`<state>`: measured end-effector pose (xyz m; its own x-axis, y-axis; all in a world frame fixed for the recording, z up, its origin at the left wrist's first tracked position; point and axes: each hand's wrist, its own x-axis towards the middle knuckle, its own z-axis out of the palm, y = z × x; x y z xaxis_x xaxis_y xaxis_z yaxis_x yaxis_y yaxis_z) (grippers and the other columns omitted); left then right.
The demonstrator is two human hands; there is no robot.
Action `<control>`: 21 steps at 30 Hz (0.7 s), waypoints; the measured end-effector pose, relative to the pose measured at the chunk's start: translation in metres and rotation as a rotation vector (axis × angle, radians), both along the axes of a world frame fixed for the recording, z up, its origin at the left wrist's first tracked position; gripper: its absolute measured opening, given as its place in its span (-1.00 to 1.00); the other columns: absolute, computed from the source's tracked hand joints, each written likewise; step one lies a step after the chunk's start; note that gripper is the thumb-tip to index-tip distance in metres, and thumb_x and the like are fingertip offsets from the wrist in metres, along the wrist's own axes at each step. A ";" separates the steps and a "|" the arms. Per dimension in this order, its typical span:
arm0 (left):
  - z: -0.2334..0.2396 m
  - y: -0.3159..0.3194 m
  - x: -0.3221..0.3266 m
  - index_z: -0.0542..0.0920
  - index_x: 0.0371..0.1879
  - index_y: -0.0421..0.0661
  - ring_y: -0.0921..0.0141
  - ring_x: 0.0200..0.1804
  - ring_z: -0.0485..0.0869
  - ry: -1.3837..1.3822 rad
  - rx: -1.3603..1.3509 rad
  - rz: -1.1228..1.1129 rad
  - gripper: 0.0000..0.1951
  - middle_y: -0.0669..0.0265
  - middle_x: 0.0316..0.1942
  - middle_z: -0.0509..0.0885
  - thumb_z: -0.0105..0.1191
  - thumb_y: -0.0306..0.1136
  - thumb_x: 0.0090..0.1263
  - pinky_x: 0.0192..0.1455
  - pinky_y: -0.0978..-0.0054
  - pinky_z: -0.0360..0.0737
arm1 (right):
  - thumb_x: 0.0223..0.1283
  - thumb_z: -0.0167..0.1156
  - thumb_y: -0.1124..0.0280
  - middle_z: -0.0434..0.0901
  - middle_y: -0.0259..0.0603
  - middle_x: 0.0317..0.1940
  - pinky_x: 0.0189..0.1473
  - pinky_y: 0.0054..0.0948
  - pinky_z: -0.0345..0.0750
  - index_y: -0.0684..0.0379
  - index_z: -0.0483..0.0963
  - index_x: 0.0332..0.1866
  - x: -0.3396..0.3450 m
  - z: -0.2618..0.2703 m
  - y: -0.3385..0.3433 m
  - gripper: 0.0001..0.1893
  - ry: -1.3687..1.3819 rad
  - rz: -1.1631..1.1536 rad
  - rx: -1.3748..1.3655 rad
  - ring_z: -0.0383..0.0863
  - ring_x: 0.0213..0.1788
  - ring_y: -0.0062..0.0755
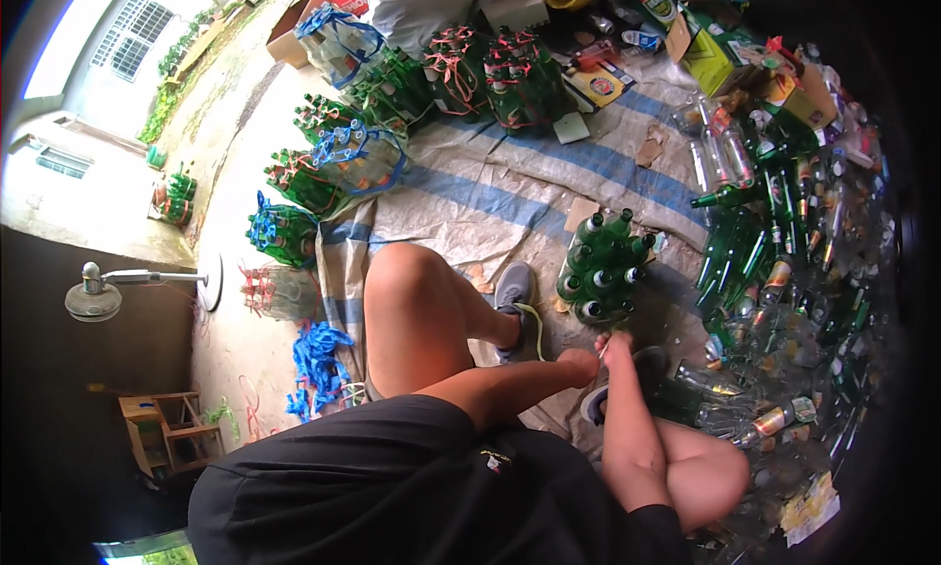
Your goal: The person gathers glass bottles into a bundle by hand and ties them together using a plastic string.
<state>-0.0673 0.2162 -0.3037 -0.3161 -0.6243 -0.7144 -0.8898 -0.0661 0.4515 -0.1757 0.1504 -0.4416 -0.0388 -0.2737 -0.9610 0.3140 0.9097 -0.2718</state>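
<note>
Upright green glass bottles (604,271) stand in a tight cluster in front of me, their mouths facing up. At the near side of this cluster, my right hand (616,342) has its fingers closed on a thin pale strap. Just left of it, my left hand (581,366) is curled shut around the same strap. A loose yellow-green length of strap (537,328) arches over beside my grey shoe (514,286) and runs towards the left hand. How the strap passes around the bottles is mostly hidden.
Tied bundles of green bottles (523,83) and clear bottles (360,157) line the far and left sides. A large heap of loose bottles (779,271) lies to my right. Blue straps (320,363) are piled at left, near a standing fan (92,297). A striped tarp (478,190) covers the floor.
</note>
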 end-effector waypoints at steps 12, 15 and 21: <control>0.030 -0.020 -0.031 0.68 -0.25 -0.13 0.06 -0.08 0.70 0.188 -0.046 0.041 -0.80 0.03 -0.17 0.72 0.07 -0.41 0.19 -0.07 0.13 0.63 | 0.25 0.11 0.35 0.27 -0.37 -0.70 -0.62 -0.45 0.26 0.00 0.36 -0.41 -0.030 0.021 -0.039 -0.87 0.095 -0.079 0.046 0.24 -0.70 -0.49; 0.034 -0.035 -0.042 0.69 -0.26 -0.14 0.03 -0.06 0.68 0.225 -0.004 0.043 -0.79 -0.01 -0.16 0.71 0.06 -0.39 0.18 -0.04 0.13 0.62 | 0.23 0.13 0.36 0.21 -0.38 -0.70 -0.59 -0.46 0.24 -0.02 0.36 -0.40 -0.041 0.014 -0.054 -0.88 0.023 0.007 0.000 0.21 -0.68 -0.51; 0.029 -0.043 -0.047 0.67 -0.19 -0.14 0.02 -0.04 0.68 0.189 0.083 0.004 -0.74 -0.03 -0.16 0.71 -0.04 -0.37 0.23 -0.02 0.11 0.60 | 0.26 0.05 0.31 0.32 -0.31 -0.65 -0.58 -0.36 0.32 0.03 0.40 -0.41 -0.051 0.007 -0.052 -0.87 -0.096 0.074 -0.060 0.32 -0.62 -0.44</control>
<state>-0.1148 0.1733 -0.2747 -0.4469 -0.5670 -0.6920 -0.7897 -0.1134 0.6029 -0.2272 0.0983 -0.4343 0.0749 -0.3299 -0.9410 0.2735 0.9143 -0.2988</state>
